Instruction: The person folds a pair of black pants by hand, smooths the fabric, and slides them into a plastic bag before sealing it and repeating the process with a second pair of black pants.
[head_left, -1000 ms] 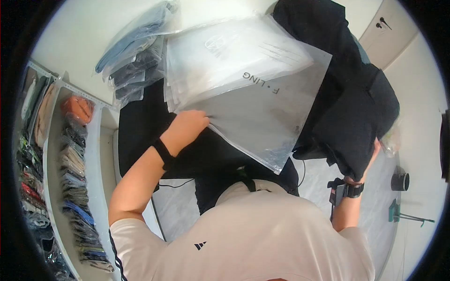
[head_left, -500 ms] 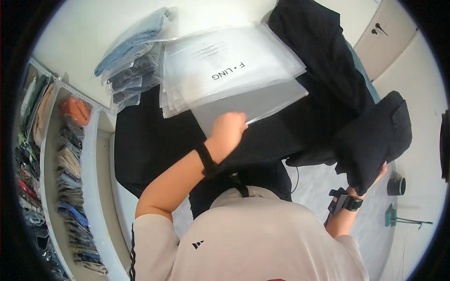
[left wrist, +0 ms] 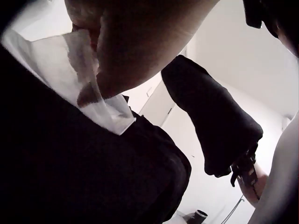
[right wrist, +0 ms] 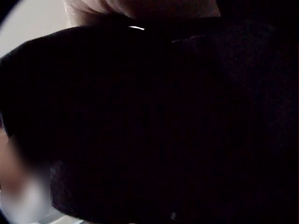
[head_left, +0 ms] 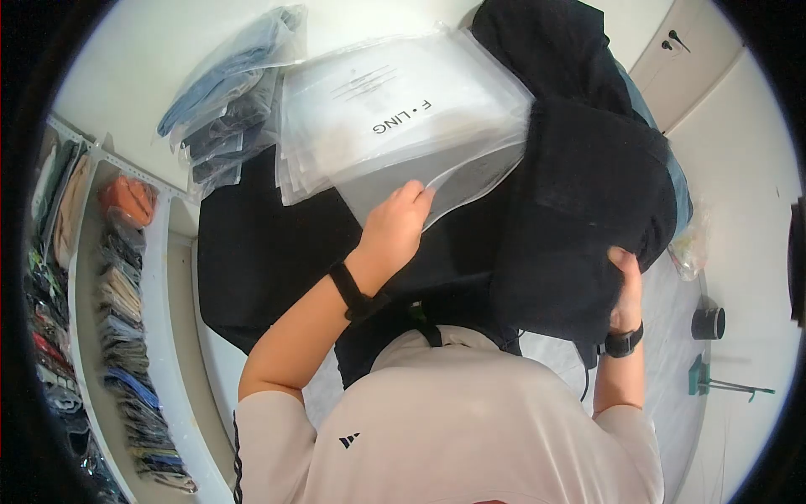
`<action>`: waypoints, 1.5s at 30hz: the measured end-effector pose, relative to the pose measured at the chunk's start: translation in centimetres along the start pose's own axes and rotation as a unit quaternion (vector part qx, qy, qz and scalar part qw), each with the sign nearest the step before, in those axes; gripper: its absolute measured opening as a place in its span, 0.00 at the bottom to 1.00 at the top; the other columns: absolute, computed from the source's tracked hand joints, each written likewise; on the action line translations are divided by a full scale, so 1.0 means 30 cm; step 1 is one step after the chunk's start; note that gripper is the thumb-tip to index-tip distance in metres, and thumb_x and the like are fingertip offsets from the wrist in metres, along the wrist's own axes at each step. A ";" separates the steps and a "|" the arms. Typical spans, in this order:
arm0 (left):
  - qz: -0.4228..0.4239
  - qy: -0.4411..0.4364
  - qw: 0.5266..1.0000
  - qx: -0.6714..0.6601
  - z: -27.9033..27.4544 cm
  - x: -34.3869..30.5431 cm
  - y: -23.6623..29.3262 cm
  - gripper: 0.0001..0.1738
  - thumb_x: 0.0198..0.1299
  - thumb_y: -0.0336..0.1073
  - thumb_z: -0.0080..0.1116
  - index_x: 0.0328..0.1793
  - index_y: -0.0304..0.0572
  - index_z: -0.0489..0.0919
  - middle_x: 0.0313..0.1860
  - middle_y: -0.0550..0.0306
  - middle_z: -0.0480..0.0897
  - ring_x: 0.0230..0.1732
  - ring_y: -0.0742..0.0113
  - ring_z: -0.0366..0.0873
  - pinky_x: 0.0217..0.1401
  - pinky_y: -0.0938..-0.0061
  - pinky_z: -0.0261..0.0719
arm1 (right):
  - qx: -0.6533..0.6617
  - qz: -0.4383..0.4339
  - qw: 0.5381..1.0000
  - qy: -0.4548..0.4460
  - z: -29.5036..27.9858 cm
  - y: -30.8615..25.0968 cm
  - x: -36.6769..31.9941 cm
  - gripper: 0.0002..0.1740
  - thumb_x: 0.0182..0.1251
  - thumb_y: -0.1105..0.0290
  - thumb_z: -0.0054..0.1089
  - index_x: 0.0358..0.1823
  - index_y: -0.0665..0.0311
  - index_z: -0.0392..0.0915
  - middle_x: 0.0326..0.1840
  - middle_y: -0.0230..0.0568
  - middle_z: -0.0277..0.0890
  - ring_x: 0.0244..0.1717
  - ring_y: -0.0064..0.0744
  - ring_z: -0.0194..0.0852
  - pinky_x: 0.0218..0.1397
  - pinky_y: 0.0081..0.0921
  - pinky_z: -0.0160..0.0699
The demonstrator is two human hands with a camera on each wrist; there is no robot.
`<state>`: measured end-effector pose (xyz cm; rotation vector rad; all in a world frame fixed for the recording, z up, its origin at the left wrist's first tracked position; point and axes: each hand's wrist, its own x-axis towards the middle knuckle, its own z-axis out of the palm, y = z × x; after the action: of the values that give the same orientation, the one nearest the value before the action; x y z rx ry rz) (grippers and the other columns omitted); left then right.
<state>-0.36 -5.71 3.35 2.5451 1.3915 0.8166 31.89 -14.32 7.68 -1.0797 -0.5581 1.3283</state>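
Observation:
My left hand (head_left: 395,223) pinches the near edge of a clear plastic garment bag (head_left: 365,186), whose mouth gapes a little on its right side. In the left wrist view, the bag's translucent edge (left wrist: 60,58) hangs between thumb and fingers. A folded black garment (head_left: 571,185) is gripped by my right hand (head_left: 625,281), thumb on top and fingers hidden underneath. Its far left side overlaps the bag's right end in the head view. Dark cloth (right wrist: 149,126) fills most of the right wrist view.
Several printed clear bags (head_left: 403,97) lie stacked on the black-covered table (head_left: 260,244). Bagged folded clothes (head_left: 227,101) are piled at the back left. More black clothing (head_left: 546,42) lies at the back right. A shelf (head_left: 84,311) of packed garments stands along the left.
My left hand first shifted right and the bag moved with it; its mouth now gapes. My right hand has brought the black garment up and leftward to the bag's right end.

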 end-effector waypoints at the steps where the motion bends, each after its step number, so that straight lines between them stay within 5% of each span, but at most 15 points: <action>1: 0.020 0.028 0.999 0.020 -0.020 0.004 0.016 0.26 0.51 0.18 0.48 0.60 0.37 0.72 0.46 0.46 0.74 0.45 0.44 0.76 0.48 0.60 0.76 | -0.047 0.003 0.997 -0.061 0.070 -0.019 0.001 0.29 0.56 0.64 0.58 0.58 0.72 0.70 0.52 0.46 0.76 0.48 0.38 0.76 0.54 0.30 0.73; 6: 0.024 0.055 0.998 -0.014 -0.089 0.075 -0.033 0.23 0.49 0.17 0.46 0.54 0.32 0.77 0.46 0.42 0.76 0.48 0.45 0.75 0.47 0.56 0.75 | -0.220 0.000 0.960 -0.174 0.213 0.017 0.070 0.35 0.50 0.73 0.59 0.63 0.73 0.63 0.54 0.45 0.73 0.52 0.32 0.71 0.60 0.25 0.67; 8: -0.033 -0.038 0.999 0.011 -0.119 0.112 -0.072 0.25 0.45 0.17 0.50 0.54 0.31 0.77 0.48 0.36 0.78 0.48 0.39 0.76 0.53 0.58 0.74 | -0.271 0.004 0.942 -0.197 0.237 0.048 0.086 0.38 0.49 0.71 0.61 0.64 0.74 0.62 0.54 0.45 0.72 0.53 0.33 0.71 0.61 0.25 0.66; 13: -0.048 0.082 0.995 -0.033 -0.167 0.176 -0.035 0.27 0.46 0.16 0.49 0.57 0.29 0.76 0.51 0.35 0.79 0.53 0.41 0.76 0.58 0.60 0.73 | -0.313 0.024 0.921 -0.230 0.252 0.072 0.102 0.40 0.47 0.68 0.63 0.64 0.77 0.61 0.56 0.47 0.72 0.55 0.34 0.70 0.62 0.25 0.65; 15: 0.008 0.143 0.989 -0.041 -0.167 0.196 -0.033 0.30 0.48 0.14 0.45 0.61 0.29 0.73 0.57 0.35 0.76 0.59 0.42 0.74 0.63 0.62 0.71 | -0.346 0.022 0.906 -0.241 0.274 0.060 0.099 0.40 0.47 0.68 0.62 0.64 0.76 0.61 0.57 0.46 0.71 0.57 0.33 0.68 0.64 0.24 0.63; 19: 0.084 0.118 0.987 -0.069 -0.202 0.226 -0.036 0.31 0.44 0.13 0.44 0.60 0.26 0.72 0.58 0.35 0.76 0.58 0.41 0.73 0.62 0.61 0.71 | -0.435 -0.007 0.859 -0.269 0.320 0.027 0.089 0.40 0.47 0.68 0.61 0.64 0.76 0.62 0.57 0.46 0.72 0.58 0.32 0.68 0.65 0.23 0.62; 23: 0.151 0.121 0.978 -0.079 -0.270 0.215 0.033 0.31 0.44 0.13 0.43 0.60 0.26 0.72 0.58 0.37 0.76 0.57 0.41 0.72 0.62 0.61 0.71 | -0.416 -0.024 0.869 -0.268 0.317 0.049 0.147 0.36 0.48 0.67 0.61 0.60 0.79 0.65 0.48 0.50 0.76 0.49 0.36 0.75 0.56 0.25 0.71; 25: 0.165 0.129 0.975 -0.073 -0.297 0.196 0.085 0.30 0.44 0.14 0.44 0.60 0.26 0.73 0.58 0.39 0.76 0.55 0.41 0.73 0.61 0.62 0.72 | -0.373 0.074 0.888 -0.259 0.347 0.026 0.163 0.33 0.51 0.68 0.59 0.58 0.79 0.66 0.46 0.49 0.77 0.45 0.33 0.76 0.51 0.24 0.73; 27: 0.178 0.042 0.980 -0.077 -0.297 0.174 0.145 0.38 0.40 0.13 0.43 0.65 0.33 0.71 0.64 0.42 0.72 0.52 0.46 0.72 0.64 0.61 0.69 | -0.327 0.103 0.902 -0.263 0.367 0.019 0.186 0.31 0.51 0.68 0.58 0.56 0.79 0.67 0.45 0.48 0.77 0.44 0.31 0.76 0.49 0.23 0.74; 30: 0.163 0.008 0.985 -0.047 -0.282 0.157 0.235 0.35 0.44 0.17 0.48 0.64 0.35 0.71 0.68 0.52 0.69 0.48 0.51 0.71 0.54 0.65 0.75 | -0.242 0.137 0.919 -0.279 0.394 -0.006 0.192 0.23 0.55 0.69 0.55 0.51 0.75 0.70 0.41 0.43 0.78 0.42 0.27 0.76 0.46 0.21 0.75; 37: 0.247 0.021 0.969 -0.019 -0.260 0.177 0.305 0.24 0.53 0.28 0.52 0.60 0.36 0.75 0.63 0.60 0.73 0.45 0.60 0.71 0.50 0.69 0.76 | -0.169 -0.029 0.959 -0.224 0.407 0.026 0.211 0.09 0.65 0.72 0.53 0.44 0.67 0.73 0.39 0.34 0.75 0.41 0.23 0.73 0.43 0.21 0.71; 39: 0.254 -0.063 0.964 -0.040 -0.299 0.146 0.342 0.21 0.57 0.31 0.51 0.58 0.37 0.77 0.54 0.63 0.76 0.44 0.63 0.71 0.48 0.71 0.75 | -0.426 -0.364 0.777 -0.288 0.390 0.008 0.238 0.10 0.61 0.71 0.55 0.41 0.67 0.74 0.36 0.37 0.74 0.37 0.26 0.70 0.41 0.25 0.69; 40: 0.286 -0.056 0.956 -0.042 -0.279 0.133 0.344 0.21 0.57 0.31 0.52 0.58 0.36 0.77 0.52 0.63 0.77 0.42 0.63 0.71 0.47 0.71 0.75 | -0.478 -0.436 0.719 -0.254 0.419 -0.016 0.207 0.10 0.59 0.70 0.56 0.40 0.67 0.74 0.35 0.38 0.73 0.35 0.28 0.69 0.40 0.26 0.68; 42: 0.286 -0.032 0.953 -0.092 -0.261 0.096 0.362 0.21 0.57 0.30 0.52 0.58 0.35 0.77 0.53 0.61 0.78 0.41 0.63 0.71 0.46 0.71 0.74 | -0.293 -0.144 0.925 -0.193 0.503 -0.029 0.226 0.17 0.55 0.66 0.58 0.44 0.70 0.75 0.36 0.44 0.76 0.36 0.33 0.72 0.42 0.28 0.70; 45: 0.277 -0.022 0.951 -0.138 -0.263 0.078 0.352 0.22 0.55 0.26 0.50 0.58 0.33 0.77 0.59 0.58 0.77 0.40 0.61 0.71 0.47 0.71 0.74 | -0.436 -0.178 0.872 -0.136 0.514 0.004 0.360 0.28 0.50 0.61 0.61 0.49 0.76 0.76 0.42 0.55 0.80 0.46 0.41 0.80 0.50 0.30 0.74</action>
<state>4.41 -10.92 14.71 2.7181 0.4862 0.9383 21.11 0.57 11.74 -1.4098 -1.5930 0.8855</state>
